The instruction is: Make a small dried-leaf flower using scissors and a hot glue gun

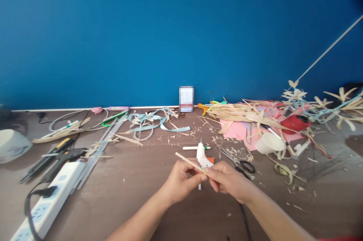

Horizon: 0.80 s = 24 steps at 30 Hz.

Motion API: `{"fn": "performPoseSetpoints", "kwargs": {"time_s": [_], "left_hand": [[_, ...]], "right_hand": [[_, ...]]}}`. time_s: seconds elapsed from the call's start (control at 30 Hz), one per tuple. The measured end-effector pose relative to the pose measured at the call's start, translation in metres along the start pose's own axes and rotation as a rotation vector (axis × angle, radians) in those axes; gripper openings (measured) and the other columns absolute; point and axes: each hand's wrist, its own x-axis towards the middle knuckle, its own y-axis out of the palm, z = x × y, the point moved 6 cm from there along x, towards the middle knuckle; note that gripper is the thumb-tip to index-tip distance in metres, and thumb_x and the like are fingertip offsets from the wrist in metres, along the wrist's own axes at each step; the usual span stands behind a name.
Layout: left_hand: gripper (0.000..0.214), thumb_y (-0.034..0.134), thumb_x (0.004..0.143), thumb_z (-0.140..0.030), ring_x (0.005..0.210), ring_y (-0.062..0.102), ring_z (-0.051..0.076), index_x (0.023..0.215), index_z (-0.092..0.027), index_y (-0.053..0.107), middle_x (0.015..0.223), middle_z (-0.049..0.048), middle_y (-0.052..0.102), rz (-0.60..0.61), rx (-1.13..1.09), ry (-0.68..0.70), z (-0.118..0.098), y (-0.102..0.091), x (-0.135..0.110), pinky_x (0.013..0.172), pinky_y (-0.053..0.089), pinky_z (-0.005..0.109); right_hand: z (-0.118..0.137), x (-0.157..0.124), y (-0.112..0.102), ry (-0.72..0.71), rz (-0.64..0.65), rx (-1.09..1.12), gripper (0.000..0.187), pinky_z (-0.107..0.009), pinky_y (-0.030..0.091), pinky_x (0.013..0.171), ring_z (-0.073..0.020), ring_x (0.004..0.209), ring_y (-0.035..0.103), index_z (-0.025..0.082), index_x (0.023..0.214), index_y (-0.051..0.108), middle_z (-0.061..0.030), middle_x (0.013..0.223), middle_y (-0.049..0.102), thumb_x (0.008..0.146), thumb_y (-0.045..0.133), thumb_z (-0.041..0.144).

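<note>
My left hand (181,183) and my right hand (228,180) meet over the brown table (136,192), both pinched on a thin pale straw strip (187,161) that slants up to the left. Just behind my fingers lies a white glue gun (202,156) with an orange trigger. Black-handled scissors (241,164) lie right of my right hand. A white pen with a green tip (195,147) rests behind the glue gun.
A white power strip (53,199) with a black plug lies at the left, beside tools and a white bowl (11,144). Straw strips, pink paper (241,127), a white cup (269,143) and a red object (295,123) crowd the right. Blue ribbon (153,122) lies by the blue wall.
</note>
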Motion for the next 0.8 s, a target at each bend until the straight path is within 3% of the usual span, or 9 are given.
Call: {"fn": "performPoseSetpoints", "kwargs": {"time_s": [0.1, 0.3, 0.6, 0.8], "left_hand": [[0.018, 0.060, 0.072, -0.029, 0.062, 0.049, 0.012, 0.065, -0.012, 0.061, 0.065, 0.0031, 0.056, 0.052, 0.079, 0.030, -0.018, 0.003, -0.007, 0.059, 0.038, 0.022], [0.018, 0.060, 0.072, -0.027, 0.061, 0.047, 0.012, 0.062, -0.012, 0.059, 0.061, 0.0024, 0.054, 0.045, 0.045, 0.015, -0.029, 0.005, -0.016, 0.060, 0.037, 0.022], [0.014, 0.061, 0.072, -0.023, 0.063, 0.050, 0.012, 0.063, -0.013, 0.059, 0.064, 0.0028, 0.055, 0.119, 0.054, 0.033, -0.043, 0.012, -0.025, 0.061, 0.039, 0.023], [0.011, 0.060, 0.072, -0.021, 0.062, 0.051, 0.011, 0.064, -0.013, 0.060, 0.064, 0.0034, 0.056, 0.150, 0.064, 0.057, -0.051, 0.014, -0.033, 0.060, 0.040, 0.023]], "right_hand": [[-0.001, -0.009, 0.014, 0.093, 0.120, 0.301, 0.053, -0.021, 0.006, 0.034, -0.0032, 0.030, 0.010, 0.016, 0.041, 0.042, 0.0106, 0.032, 0.019, 0.078, 0.044, 0.055], [0.007, -0.026, 0.027, 0.199, 0.182, 0.548, 0.052, -0.019, 0.003, 0.033, -0.0009, 0.029, 0.006, 0.016, 0.042, 0.042, 0.0123, 0.031, 0.017, 0.074, 0.050, 0.055], [0.016, -0.047, 0.032, 0.313, 0.221, 0.521, 0.053, -0.019, 0.002, 0.031, -0.0008, 0.027, 0.008, 0.016, 0.040, 0.042, 0.0115, 0.029, 0.019, 0.073, 0.049, 0.056], [0.021, -0.056, 0.033, 0.280, 0.274, 0.416, 0.055, -0.019, 0.006, 0.030, -0.0022, 0.027, 0.016, 0.016, 0.040, 0.044, 0.0092, 0.029, 0.022, 0.073, 0.047, 0.059]]}}
